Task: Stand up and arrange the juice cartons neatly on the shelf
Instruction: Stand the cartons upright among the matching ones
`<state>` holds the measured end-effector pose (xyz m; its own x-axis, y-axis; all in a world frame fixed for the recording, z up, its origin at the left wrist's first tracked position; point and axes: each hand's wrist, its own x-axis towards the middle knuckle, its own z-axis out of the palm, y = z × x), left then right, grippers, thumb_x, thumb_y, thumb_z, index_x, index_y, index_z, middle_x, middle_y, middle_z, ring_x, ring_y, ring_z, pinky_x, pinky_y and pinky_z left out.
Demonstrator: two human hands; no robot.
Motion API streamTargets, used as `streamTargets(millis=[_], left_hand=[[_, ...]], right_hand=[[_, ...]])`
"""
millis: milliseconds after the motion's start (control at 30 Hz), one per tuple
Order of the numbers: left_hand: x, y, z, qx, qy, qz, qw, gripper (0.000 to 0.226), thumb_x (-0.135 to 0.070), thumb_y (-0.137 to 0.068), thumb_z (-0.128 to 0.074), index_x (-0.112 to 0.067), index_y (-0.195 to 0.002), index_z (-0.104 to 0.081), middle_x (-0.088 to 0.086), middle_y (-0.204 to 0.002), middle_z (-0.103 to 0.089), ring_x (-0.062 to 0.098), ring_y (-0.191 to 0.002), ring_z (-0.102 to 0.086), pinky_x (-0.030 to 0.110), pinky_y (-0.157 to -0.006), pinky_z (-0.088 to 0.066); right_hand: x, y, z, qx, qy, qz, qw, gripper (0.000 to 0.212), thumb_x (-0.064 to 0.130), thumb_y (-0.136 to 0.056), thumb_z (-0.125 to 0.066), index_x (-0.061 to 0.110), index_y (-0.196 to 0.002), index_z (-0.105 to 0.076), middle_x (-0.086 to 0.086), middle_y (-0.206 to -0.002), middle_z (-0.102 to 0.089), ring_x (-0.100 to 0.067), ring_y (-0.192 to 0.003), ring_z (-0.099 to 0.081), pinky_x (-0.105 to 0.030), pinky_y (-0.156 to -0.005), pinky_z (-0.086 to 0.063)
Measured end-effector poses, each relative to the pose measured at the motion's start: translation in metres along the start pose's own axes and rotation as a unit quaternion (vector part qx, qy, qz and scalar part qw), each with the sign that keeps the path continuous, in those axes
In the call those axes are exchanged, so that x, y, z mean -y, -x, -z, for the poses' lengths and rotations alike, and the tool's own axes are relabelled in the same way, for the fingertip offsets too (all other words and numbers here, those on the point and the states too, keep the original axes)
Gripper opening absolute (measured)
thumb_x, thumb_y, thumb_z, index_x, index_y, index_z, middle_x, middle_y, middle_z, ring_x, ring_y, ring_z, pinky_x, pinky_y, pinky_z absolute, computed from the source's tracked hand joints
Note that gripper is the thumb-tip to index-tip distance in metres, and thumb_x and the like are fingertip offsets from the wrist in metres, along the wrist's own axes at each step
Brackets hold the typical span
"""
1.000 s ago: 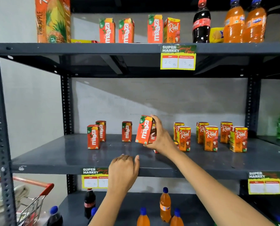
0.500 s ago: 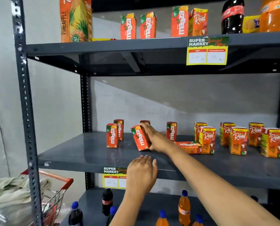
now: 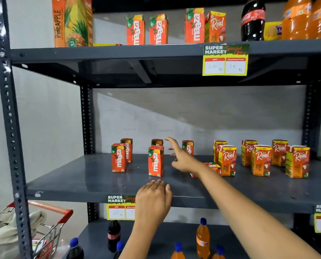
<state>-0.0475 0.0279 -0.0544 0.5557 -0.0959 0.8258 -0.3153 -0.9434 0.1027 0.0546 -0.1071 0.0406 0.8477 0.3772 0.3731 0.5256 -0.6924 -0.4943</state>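
On the middle shelf, five red Maaza cartons are seen standing upright. Two stand at the left, one in front and one just behind it. Two more stand near the middle, the front carton just ahead of a rear carton, of which only the top is visible. A fifth Maaza carton stands farther right, partly hidden by the right hand.

The right hand is held above the shelf between the middle pair and the fifth carton, its fingers spread apart and nothing gripped; no carton is touched by it. One carton is seen lying on its side under the right wrist, just beside the nearest of the Real cartons. The Real cartons are ranged upright in staggered pairs toward the right end of the shelf.

The left hand is laid palm down over the front edge of the middle shelf, fingers flat and together, with nothing held. A price tag is fixed to the edge just left of it.

Bottles are seen on the lower shelf, and more cartons on the upper shelf. A shopping cart is visible at the lower left.
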Motion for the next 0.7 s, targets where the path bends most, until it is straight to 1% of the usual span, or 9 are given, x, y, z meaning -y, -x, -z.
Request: streamTargets(millis=[100,133,200,267,333,467,567,633,700], left_hand=[[-0.001,-0.010,0.013,0.019,-0.030,0.055,0.998,0.034,-0.029,-0.083,-0.052,-0.016,-0.053,-0.060,0.001,-0.053,-0.064,0.017,-0.048,-0.059,0.024,-0.046,-0.043],[-0.005,-0.016,0.015,0.015,-0.035,0.059,0.998,0.031,-0.025,-0.077,-0.060,-0.015,-0.047,-0.055,0.003,-0.048,-0.059,0.019,-0.043,-0.055,0.025,-0.045,-0.043],[-0.013,-0.028,0.017,0.030,-0.030,0.044,0.998,0.032,-0.020,-0.070,-0.068,-0.014,-0.043,-0.051,0.005,-0.044,-0.056,0.021,-0.040,-0.053,0.027,-0.049,-0.048],[-0.021,-0.034,0.011,0.056,-0.011,0.026,0.998,0.033,-0.026,-0.079,-0.059,-0.015,-0.049,-0.052,0.004,-0.050,-0.060,0.018,-0.043,-0.051,0.023,-0.047,-0.038],[-0.027,-0.030,0.006,0.065,0.009,0.022,0.998,0.036,-0.032,-0.089,-0.042,-0.017,-0.059,-0.055,0.002,-0.062,-0.065,0.015,-0.051,-0.054,0.022,-0.047,-0.031],[-0.028,-0.022,0.003,0.049,0.008,0.010,0.999,0.039,-0.032,-0.088,-0.033,-0.018,-0.063,-0.059,-0.002,-0.064,-0.065,0.013,-0.054,-0.058,0.023,-0.048,-0.035],[-0.027,-0.025,0.001,0.048,0.005,0.012,0.999,0.033,-0.031,-0.086,-0.040,-0.019,-0.059,-0.055,-0.003,-0.058,-0.061,0.010,-0.047,-0.050,0.020,-0.045,-0.030],[-0.027,-0.024,0.001,0.052,0.001,0.012,0.999,0.030,-0.030,-0.085,-0.046,-0.020,-0.057,-0.050,-0.003,-0.055,-0.058,0.008,-0.044,-0.041,0.020,-0.044,-0.027],[-0.027,-0.023,-0.001,0.058,-0.006,0.018,0.998,0.029,-0.028,-0.086,-0.047,-0.020,-0.058,-0.048,-0.002,-0.056,-0.059,0.008,-0.045,-0.038,0.020,-0.044,-0.025]], right_hand=[[-0.007,0.004,0.043,0.122,0.094,-0.058,0.986,0.095,0.003,-0.080,-0.068,0.034,-0.150,-0.011,-0.015,-0.145,-0.041,-0.033,-0.127,-0.047,-0.042,-0.100,-0.045],[-0.006,0.003,0.053,0.166,0.148,-0.090,0.971,0.099,0.006,-0.080,-0.071,0.032,-0.151,-0.007,-0.015,-0.145,-0.042,-0.033,-0.127,-0.046,-0.044,-0.102,-0.043],[0.000,0.001,0.063,0.219,0.255,-0.141,0.931,0.106,0.006,-0.080,-0.072,0.031,-0.152,0.001,-0.011,-0.153,-0.032,-0.034,-0.133,-0.039,-0.045,-0.103,-0.041],[0.007,-0.003,0.063,0.256,0.329,-0.163,0.894,0.107,0.004,-0.080,-0.071,0.031,-0.152,0.003,-0.008,-0.158,-0.022,-0.033,-0.137,-0.034,-0.042,-0.101,-0.041],[0.007,0.001,0.060,0.268,0.367,-0.171,0.874,0.103,0.000,-0.081,-0.069,0.031,-0.153,-0.002,-0.006,-0.159,-0.019,-0.032,-0.138,-0.032,-0.041,-0.100,-0.041],[0.002,0.007,0.057,0.208,0.349,-0.154,0.901,0.088,-0.004,-0.078,-0.068,0.022,-0.150,-0.024,-0.007,-0.152,-0.034,-0.030,-0.132,-0.041,-0.039,-0.099,-0.045],[0.007,0.008,0.064,0.260,0.286,-0.123,0.914,0.075,-0.009,-0.079,-0.065,0.025,-0.141,-0.041,-0.005,-0.146,-0.040,-0.029,-0.129,-0.042,-0.034,-0.088,-0.046],[0.008,0.013,0.065,0.253,0.273,-0.106,0.922,0.076,-0.014,-0.081,-0.058,0.029,-0.141,-0.040,-0.006,-0.148,-0.037,-0.031,-0.132,-0.039,-0.035,-0.087,-0.045],[0.007,0.024,0.061,0.158,0.270,-0.116,0.943,0.076,-0.010,-0.086,-0.053,0.031,-0.146,-0.032,-0.008,-0.151,-0.035,-0.032,-0.131,-0.041,-0.038,-0.095,-0.046]])
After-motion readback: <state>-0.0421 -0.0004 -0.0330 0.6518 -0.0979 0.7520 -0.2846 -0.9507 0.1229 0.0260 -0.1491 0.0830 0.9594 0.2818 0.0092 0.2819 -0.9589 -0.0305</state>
